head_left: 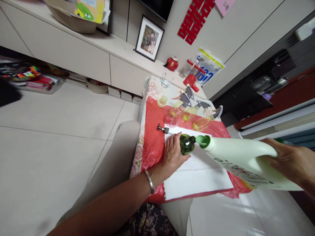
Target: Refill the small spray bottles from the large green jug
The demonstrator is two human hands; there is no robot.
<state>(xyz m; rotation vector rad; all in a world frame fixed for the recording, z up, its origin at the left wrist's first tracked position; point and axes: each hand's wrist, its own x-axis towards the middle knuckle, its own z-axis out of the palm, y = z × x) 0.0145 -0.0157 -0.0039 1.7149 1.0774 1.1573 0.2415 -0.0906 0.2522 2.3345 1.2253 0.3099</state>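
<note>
Head-worn view, forward and down over hands [172,151] [291,161]

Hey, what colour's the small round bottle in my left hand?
The small, round, see-through bottle is dark green; the head view shows it.

1. A large pale green jug [238,152] is tipped nearly flat, its printed label partly shown and its open green spout [202,141] pointed at the bottle's mouth.
2. A small, see-through dark green bottle [186,145] is held uncapped just beside the spout.

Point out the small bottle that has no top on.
The uncapped dark green bottle in the left hand; the spray bottles beyond wear grey trigger heads.
</note>
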